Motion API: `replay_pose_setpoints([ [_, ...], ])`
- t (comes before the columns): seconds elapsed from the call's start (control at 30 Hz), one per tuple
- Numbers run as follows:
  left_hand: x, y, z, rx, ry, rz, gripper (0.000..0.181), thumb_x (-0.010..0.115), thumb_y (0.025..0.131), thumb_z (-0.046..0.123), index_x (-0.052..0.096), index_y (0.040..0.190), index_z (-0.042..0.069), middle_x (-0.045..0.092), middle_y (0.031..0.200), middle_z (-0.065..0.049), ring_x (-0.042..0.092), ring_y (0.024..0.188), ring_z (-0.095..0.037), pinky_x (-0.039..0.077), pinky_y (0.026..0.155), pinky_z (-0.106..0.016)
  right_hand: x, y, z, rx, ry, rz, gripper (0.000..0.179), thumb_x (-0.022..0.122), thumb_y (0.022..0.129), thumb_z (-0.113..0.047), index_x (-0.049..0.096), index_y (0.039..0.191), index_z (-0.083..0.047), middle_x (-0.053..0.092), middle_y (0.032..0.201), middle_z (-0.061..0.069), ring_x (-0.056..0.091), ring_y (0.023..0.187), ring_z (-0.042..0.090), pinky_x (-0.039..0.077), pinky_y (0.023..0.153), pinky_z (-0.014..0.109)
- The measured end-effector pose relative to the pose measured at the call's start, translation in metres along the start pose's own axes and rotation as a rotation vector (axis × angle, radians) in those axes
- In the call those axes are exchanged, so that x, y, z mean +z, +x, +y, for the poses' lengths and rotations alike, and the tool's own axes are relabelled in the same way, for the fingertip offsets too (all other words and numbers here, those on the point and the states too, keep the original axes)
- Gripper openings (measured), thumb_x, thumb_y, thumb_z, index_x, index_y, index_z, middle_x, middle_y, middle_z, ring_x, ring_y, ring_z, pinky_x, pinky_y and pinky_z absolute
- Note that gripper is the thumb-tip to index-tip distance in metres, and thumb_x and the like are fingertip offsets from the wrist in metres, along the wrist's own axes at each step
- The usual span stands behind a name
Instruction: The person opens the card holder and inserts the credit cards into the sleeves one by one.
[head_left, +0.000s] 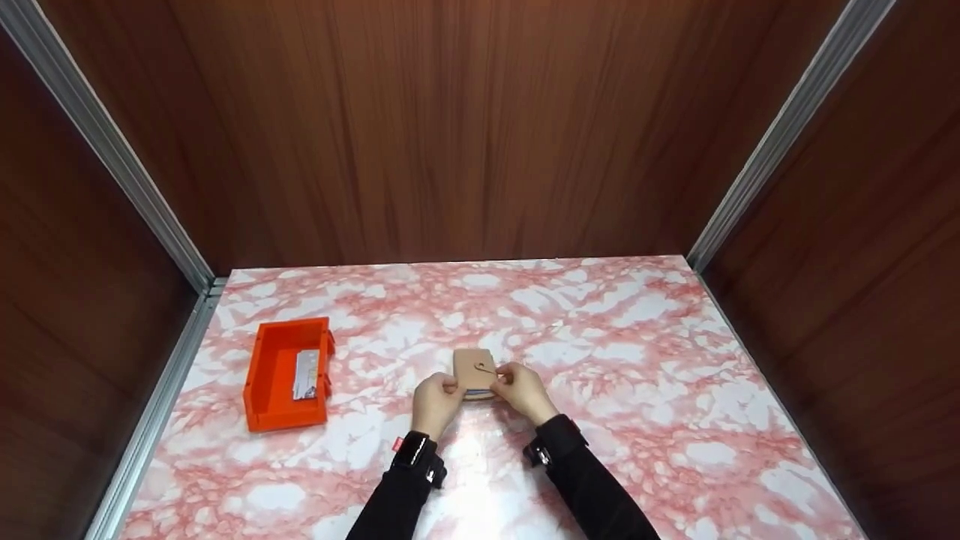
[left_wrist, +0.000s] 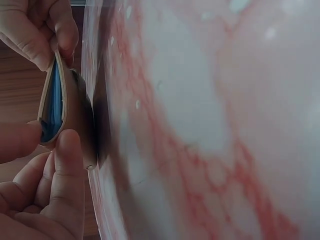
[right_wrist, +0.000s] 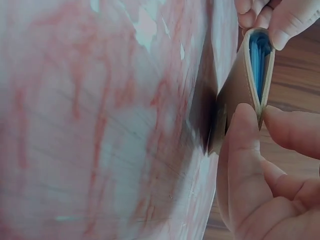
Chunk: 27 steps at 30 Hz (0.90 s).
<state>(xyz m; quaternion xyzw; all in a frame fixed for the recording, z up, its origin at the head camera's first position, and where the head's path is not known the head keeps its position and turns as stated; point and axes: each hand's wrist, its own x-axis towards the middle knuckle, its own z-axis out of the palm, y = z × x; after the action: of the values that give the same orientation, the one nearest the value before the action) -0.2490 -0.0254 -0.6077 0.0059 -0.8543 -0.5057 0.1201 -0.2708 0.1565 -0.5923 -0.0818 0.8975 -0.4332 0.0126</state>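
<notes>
While left hand [head_left: 436, 403] pinches spine and right hand [head_left: 526, 392] pinches opening edge, tan rectangular leather-look wallet [head_left: 469, 372] is at lower centre of head frame; probably light, flexible, hardly slippery; best held by both edges.

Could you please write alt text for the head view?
A bare left hand and bare right hand pinch opposite sides of a small, tan, leather-like folding case over a pink-and-white marbled tabletop. To the left, an open orange plastic bin holds a flat, pale item.
</notes>
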Motion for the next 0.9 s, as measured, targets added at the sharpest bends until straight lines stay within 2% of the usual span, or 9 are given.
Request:
replay_pose_setpoints([
  [0.23, 0.000, -0.016, 0.000, 0.054, 0.032, -0.007, 0.013, 0.077, 0.076, 0.002, 0.070, 0.084, -0.003, 0.067, 0.075, -0.006, 0.065, 0.072, -0.022, 0.054, 0.070, -0.037, -0.001, -0.016, 0.002, -0.021, -0.031, -0.017, 0.032, 0.070, 0.087, -0.006, 0.063, 0.113, 0.011, 0.066, 0.086, 0.008, 0.062, 0.076, 0.020, 0.053, 0.071, 0.035],
  [0.37, -0.001, -0.023, 0.002, 0.051, 0.059, -0.024, 0.014, 0.079, 0.077, 0.008, 0.069, 0.083, 0.000, 0.066, 0.073, -0.002, 0.063, 0.070, -0.019, 0.053, 0.069, -0.036, -0.001, -0.022, 0.003, -0.059, -0.088, -0.026, 0.031, 0.070, 0.086, -0.005, 0.063, 0.111, 0.011, 0.066, 0.082, 0.008, 0.061, 0.071, 0.019, 0.051, 0.066, 0.034],
  [0.63, -0.002, -0.031, 0.000, 0.087, 0.117, -0.027, 0.015, 0.079, 0.076, 0.010, 0.066, 0.079, 0.004, 0.065, 0.072, -0.003, 0.062, 0.067, -0.019, 0.052, 0.065, -0.037, 0.001, -0.031, 0.004, -0.121, -0.188, 0.003, 0.027, 0.075, 0.081, -0.005, 0.065, 0.103, 0.008, 0.062, 0.078, 0.005, 0.056, 0.069, 0.018, 0.048, 0.065, 0.034],
  [0.9, -0.001, -0.036, -0.002, 0.100, 0.153, -0.066, 0.021, 0.079, 0.071, 0.007, 0.058, 0.074, 0.006, 0.057, 0.066, 0.001, 0.054, 0.061, -0.017, 0.046, 0.058, -0.034, 0.004, -0.035, 0.006, -0.119, -0.192, -0.008, 0.026, 0.074, 0.077, 0.001, 0.062, 0.099, 0.006, 0.059, 0.075, 0.003, 0.053, 0.067, 0.016, 0.047, 0.062, 0.031],
])
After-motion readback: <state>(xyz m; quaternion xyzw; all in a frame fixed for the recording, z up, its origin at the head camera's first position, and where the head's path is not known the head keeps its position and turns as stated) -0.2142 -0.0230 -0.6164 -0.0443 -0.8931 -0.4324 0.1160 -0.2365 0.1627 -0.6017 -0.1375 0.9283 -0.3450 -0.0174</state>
